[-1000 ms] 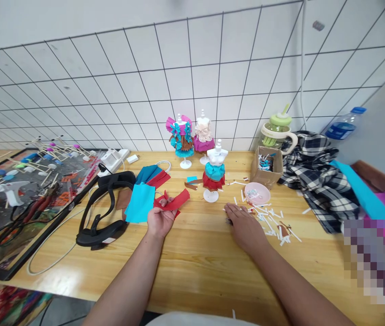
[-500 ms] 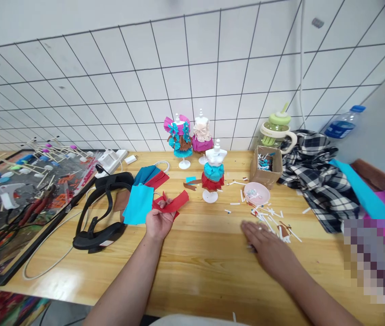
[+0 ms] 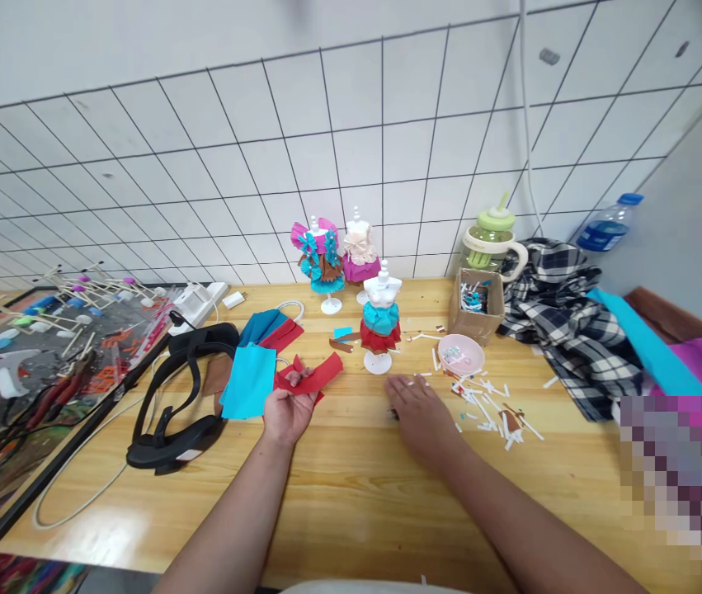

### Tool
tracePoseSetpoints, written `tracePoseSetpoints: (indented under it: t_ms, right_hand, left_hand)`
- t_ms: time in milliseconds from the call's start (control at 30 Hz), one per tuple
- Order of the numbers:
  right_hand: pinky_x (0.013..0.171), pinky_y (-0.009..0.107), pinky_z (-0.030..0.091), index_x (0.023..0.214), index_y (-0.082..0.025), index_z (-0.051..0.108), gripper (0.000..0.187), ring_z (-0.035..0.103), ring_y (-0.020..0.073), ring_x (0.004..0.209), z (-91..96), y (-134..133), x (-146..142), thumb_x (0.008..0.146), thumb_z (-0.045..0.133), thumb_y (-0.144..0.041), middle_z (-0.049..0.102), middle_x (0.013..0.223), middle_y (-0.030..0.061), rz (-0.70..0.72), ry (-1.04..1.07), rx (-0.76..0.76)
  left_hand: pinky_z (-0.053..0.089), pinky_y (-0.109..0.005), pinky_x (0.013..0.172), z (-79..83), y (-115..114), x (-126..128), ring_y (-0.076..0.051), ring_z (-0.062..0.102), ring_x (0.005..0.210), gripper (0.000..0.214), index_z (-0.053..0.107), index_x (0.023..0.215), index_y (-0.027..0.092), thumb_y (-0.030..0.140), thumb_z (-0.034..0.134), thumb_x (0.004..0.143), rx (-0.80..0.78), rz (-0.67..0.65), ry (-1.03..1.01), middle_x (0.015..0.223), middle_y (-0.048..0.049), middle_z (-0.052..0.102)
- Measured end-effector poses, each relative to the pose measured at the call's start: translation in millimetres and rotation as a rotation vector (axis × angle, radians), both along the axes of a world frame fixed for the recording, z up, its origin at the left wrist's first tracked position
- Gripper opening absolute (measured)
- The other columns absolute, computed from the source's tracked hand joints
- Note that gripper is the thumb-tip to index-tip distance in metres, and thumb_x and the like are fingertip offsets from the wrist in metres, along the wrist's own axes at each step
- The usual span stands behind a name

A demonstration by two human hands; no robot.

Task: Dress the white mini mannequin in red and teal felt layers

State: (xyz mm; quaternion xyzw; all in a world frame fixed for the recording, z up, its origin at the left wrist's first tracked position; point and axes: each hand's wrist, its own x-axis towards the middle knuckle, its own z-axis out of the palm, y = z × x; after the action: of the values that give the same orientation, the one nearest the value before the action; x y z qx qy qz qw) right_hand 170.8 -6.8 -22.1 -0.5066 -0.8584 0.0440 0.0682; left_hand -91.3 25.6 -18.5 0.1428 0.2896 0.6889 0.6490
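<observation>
My left hand, palm up, pinches a strip of red crepe paper above the left part of the table. More red paper lies under that hand, beside a bright blue crepe sheet. My right hand is palm down on the wood with fingers stretched out. A small dark bit shows by its thumb side; I cannot make out what it is. Just beyond it stands a small white dress form with a blue band and a red ruffled skirt. Two other dressed forms stand behind it.
Right of my right hand lie paper scraps, a pink dish and a cardboard box. A cup and checked cloth sit behind. To the left are a black headset, a power strip and a glue gun.
My right hand has slid left across the table, away from the scraps and toward the front dress form. My left hand keeps the red strip in nearly the same place. The view has shifted slightly.
</observation>
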Motion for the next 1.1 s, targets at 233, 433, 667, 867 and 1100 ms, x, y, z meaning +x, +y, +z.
tracePoseSetpoints:
  t_ms: [233, 433, 667, 867, 1100]
  right_hand:
    - [0.113, 0.044, 0.033, 0.138, -0.01, 0.048, 0.061, 0.046, 0.0223, 0.131, -24.0, -18.3, 90.9, 0.079, 0.039, -0.001, 0.049, 0.142, 0.0105, -0.193, -0.077, 0.13]
    - [0.111, 0.045, 0.036, 0.14, -0.012, 0.045, 0.065, 0.042, 0.0213, 0.134, -16.1, -40.7, 89.7, 0.078, 0.035, 0.002, 0.044, 0.147, 0.0084, -0.1, -0.102, 0.21]
    - [0.11, 0.04, 0.04, 0.144, -0.018, 0.04, 0.078, 0.043, 0.0188, 0.134, -24.6, -72.1, 82.3, 0.069, 0.036, 0.005, 0.042, 0.148, 0.0026, 0.173, -0.063, 0.14]
    - [0.11, 0.041, 0.039, 0.146, -0.02, 0.037, 0.068, 0.046, 0.0183, 0.132, -9.4, -51.1, 144.7, 0.08, 0.037, -0.004, 0.044, 0.147, 0.0051, -0.024, 0.101, 0.04]
    - [0.09, 0.038, 0.052, 0.124, -0.023, 0.06, 0.044, 0.062, 0.0247, 0.112, 36.5, -28.7, 156.4, 0.085, 0.04, -0.023, 0.064, 0.126, 0.0058, -0.447, 0.587, -0.097]
  left_hand:
    - [0.056, -0.033, 0.083, -1.3, 2.1, 0.3, -0.016, 0.066, 0.085, 0.017, 0.05, 0.065, 0.017, 0.0, 0.05, 0.059, -0.003, 0.005, -0.011, 0.065, 0.0015, 0.055]
    - [0.056, -0.033, 0.085, -4.3, 2.2, -0.5, -0.017, 0.067, 0.087, 0.016, 0.051, 0.064, 0.016, 0.001, 0.051, 0.058, 0.007, -0.01, -0.005, 0.067, -0.0001, 0.056]
    - [0.057, -0.033, 0.083, -6.1, 0.1, -1.9, -0.017, 0.067, 0.087, 0.016, 0.053, 0.065, 0.016, 0.002, 0.052, 0.058, 0.013, -0.002, 0.012, 0.069, -0.0006, 0.059]
    - [0.057, -0.033, 0.081, -5.1, 1.5, -0.5, -0.018, 0.067, 0.086, 0.014, 0.052, 0.062, 0.016, 0.003, 0.051, 0.058, -0.006, -0.015, 0.017, 0.071, -0.0029, 0.061]
    - [0.057, -0.031, 0.079, -3.0, 0.5, 0.2, -0.018, 0.066, 0.087, 0.013, 0.051, 0.062, 0.016, 0.004, 0.051, 0.057, -0.021, -0.022, 0.024, 0.073, -0.004, 0.063]
